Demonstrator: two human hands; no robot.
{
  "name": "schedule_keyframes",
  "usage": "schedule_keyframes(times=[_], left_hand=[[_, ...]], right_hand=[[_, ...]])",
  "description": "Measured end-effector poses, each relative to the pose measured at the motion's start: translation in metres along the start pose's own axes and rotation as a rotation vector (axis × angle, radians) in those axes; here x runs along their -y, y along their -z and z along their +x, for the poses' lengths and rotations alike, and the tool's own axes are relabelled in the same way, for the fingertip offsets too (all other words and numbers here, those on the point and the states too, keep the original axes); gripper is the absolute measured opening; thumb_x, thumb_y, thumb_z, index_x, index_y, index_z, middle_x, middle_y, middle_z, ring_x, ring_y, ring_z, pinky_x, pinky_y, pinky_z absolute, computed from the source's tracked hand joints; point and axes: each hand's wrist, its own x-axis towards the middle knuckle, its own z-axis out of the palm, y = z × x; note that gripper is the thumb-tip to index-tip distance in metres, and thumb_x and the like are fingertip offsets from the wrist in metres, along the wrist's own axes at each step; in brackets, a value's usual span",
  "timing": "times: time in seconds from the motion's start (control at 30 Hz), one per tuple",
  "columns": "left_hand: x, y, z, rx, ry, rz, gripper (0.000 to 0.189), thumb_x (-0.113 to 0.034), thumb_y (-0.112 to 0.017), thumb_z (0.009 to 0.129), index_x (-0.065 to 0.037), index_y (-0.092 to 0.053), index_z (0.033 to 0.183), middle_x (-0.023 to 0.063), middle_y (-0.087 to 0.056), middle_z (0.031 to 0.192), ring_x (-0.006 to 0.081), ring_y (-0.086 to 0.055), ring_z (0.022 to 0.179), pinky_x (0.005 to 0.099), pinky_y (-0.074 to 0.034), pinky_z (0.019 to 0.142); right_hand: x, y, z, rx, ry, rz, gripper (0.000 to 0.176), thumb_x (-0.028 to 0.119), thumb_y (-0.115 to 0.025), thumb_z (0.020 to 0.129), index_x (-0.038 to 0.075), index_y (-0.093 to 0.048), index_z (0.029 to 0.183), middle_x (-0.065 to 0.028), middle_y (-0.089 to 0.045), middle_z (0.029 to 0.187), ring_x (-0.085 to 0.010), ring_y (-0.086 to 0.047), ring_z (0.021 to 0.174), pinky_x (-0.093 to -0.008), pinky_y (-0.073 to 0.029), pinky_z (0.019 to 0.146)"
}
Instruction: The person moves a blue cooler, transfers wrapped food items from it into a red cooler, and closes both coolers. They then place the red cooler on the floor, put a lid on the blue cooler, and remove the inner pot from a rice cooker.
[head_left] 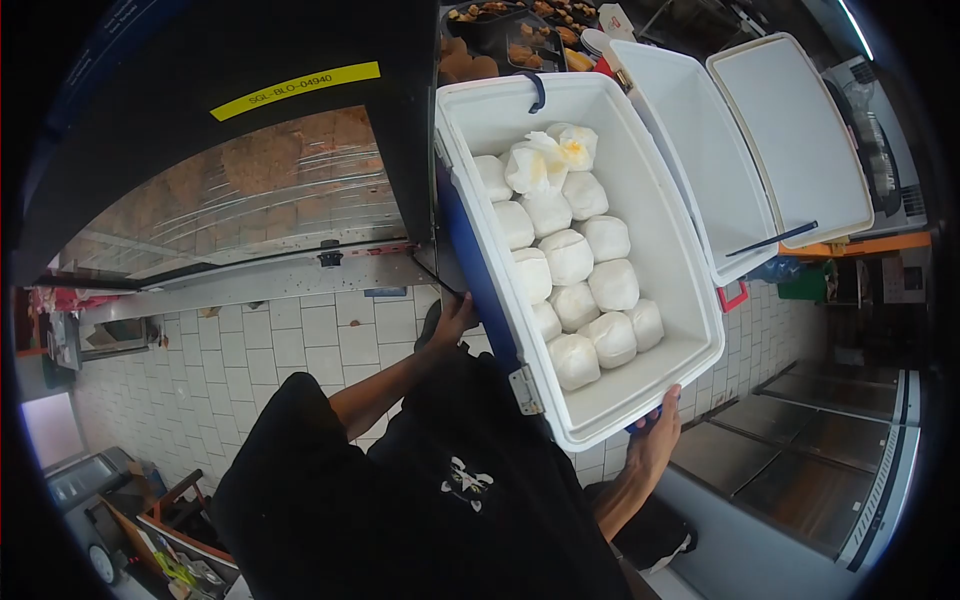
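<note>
An open cooler box (465, 225), white inside with a blue outer side, stands in front of my body. Inside it lie several round white wrapped bundles (567, 257), and the crumpled wrap at the far end has yellow stains (572, 152). My left hand (457, 320) is closed at the blue side on the left, its fingertips partly hidden. At the near right corner, my right hand (655, 440) grips the cooler by a blue handle under the rim.
Two white lids or boxes (795, 140) stand beyond the cooler on the right. A glass-fronted cabinet (240, 190) is at the left. Trays of food (535, 45) show at the top. A metal counter (800, 460) stands lower right, above a tiled floor (270, 340).
</note>
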Motion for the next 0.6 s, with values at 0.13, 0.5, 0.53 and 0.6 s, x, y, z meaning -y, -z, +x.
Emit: schedule_keyframes(times=[0.13,0.5,0.53,0.6], left_hand=[[-0.03,-0.021,-0.014,0.011,0.114,-0.144,0.051,-0.044,-0.047,0.1,-0.002,-0.048,0.13,0.0085,-0.061,0.116,0.0186,-0.062,0.104,0.0345,-0.051,0.089],[-0.076,-0.032,-0.028,-0.425,0.112,0.536,0.078,-0.076,-0.053,0.081,-0.001,-0.068,0.095,0.0125,-0.07,0.08,0.0215,-0.069,0.071,0.0322,-0.053,0.061],[-0.077,-0.034,-0.034,-0.483,0.11,0.588,0.074,-0.071,-0.058,0.081,0.0,-0.068,0.096,0.0124,-0.07,0.081,0.0199,-0.068,0.07,0.0307,-0.053,0.058],[-0.105,-0.028,-0.051,-0.088,0.199,0.578,0.072,-0.07,-0.055,0.084,-0.004,-0.066,0.11,0.0094,-0.07,0.092,0.0168,-0.067,0.078,0.03,-0.052,0.057]], right_hand=[[-0.002,-0.002,-0.009,0.043,0.011,0.035,0.034,0.035,-0.056,0.099,0.004,-0.051,0.086,0.0032,-0.04,0.066,-0.0092,-0.041,0.058,-0.0245,-0.035,0.054],[-0.007,-0.005,0.002,0.06,-0.113,-0.025,0.028,0.02,-0.068,0.091,-0.002,-0.061,0.105,-0.0126,-0.066,0.092,-0.0173,-0.061,0.077,-0.0275,-0.049,0.069],[-0.011,0.0,0.011,0.077,-0.151,0.015,0.04,0.02,-0.071,0.089,-0.003,-0.054,0.117,-0.0151,-0.064,0.103,-0.017,-0.059,0.081,-0.0287,-0.049,0.072],[-0.015,0.002,0.017,0.186,-0.058,-0.075,0.055,0.014,-0.068,0.087,-0.003,-0.042,0.133,-0.0184,-0.056,0.12,-0.0199,-0.055,0.094,-0.0328,-0.049,0.08]])
